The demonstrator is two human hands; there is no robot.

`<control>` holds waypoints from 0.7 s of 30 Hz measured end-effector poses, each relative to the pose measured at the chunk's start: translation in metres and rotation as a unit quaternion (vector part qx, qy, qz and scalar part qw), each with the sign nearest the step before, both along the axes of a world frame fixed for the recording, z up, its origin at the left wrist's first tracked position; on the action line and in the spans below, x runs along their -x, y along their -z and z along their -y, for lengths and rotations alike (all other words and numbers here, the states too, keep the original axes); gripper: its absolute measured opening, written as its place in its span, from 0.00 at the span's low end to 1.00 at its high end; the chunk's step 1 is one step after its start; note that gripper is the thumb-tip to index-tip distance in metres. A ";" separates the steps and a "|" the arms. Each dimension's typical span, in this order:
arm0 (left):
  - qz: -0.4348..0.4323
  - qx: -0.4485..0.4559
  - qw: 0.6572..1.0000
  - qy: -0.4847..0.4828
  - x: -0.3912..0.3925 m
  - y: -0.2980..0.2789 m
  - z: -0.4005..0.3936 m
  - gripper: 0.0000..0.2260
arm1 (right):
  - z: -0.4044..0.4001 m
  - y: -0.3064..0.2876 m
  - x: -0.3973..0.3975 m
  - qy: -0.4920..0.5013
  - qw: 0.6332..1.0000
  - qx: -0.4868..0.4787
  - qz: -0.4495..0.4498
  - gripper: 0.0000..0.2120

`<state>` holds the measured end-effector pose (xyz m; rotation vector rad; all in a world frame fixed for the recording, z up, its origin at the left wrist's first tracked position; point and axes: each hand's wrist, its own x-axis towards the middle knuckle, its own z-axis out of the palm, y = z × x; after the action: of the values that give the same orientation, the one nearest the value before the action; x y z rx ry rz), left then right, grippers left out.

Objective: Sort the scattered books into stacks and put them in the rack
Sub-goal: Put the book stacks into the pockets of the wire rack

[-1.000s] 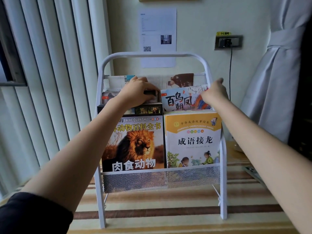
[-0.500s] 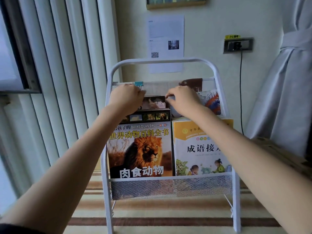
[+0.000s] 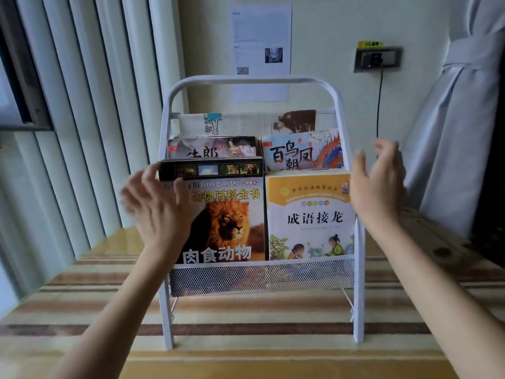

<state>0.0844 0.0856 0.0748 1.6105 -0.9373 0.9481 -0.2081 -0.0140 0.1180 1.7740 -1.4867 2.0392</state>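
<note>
both hands are spread, gripping nothing: left hand (image 3: 157, 206) over the lion book (image 3: 221, 214) at frame centre, right hand (image 3: 379, 184) beside the rack (image 3: 254, 79), probably squaring the books.

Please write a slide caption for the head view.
Open hands, left and right, flank a white rack filled with books.
</note>
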 end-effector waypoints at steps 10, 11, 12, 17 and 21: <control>-0.126 -0.075 0.989 0.021 -0.021 0.025 -0.008 0.26 | 0.018 0.058 -0.002 0.012 0.998 -0.046 -0.027 0.29; -0.130 -0.070 0.989 0.023 -0.022 0.025 -0.007 0.26 | 0.020 0.058 -0.001 0.016 0.999 -0.044 -0.026 0.29; -0.136 -0.063 0.988 0.029 -0.024 0.025 -0.005 0.26 | 0.021 0.058 0.000 0.010 0.999 -0.044 -0.024 0.29; -0.154 -0.039 0.985 0.074 -0.024 0.017 0.015 0.25 | 0.036 0.053 0.001 0.008 0.999 -0.033 -0.003 0.29; -0.157 -0.042 0.983 0.088 -0.021 -0.001 0.051 0.24 | 0.061 0.032 -0.001 0.039 0.998 -0.039 -0.010 0.29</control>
<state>0.1059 0.0343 0.0759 1.6582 -0.8890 0.5195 -0.2075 -0.0754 0.0858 1.7293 -1.6247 1.9472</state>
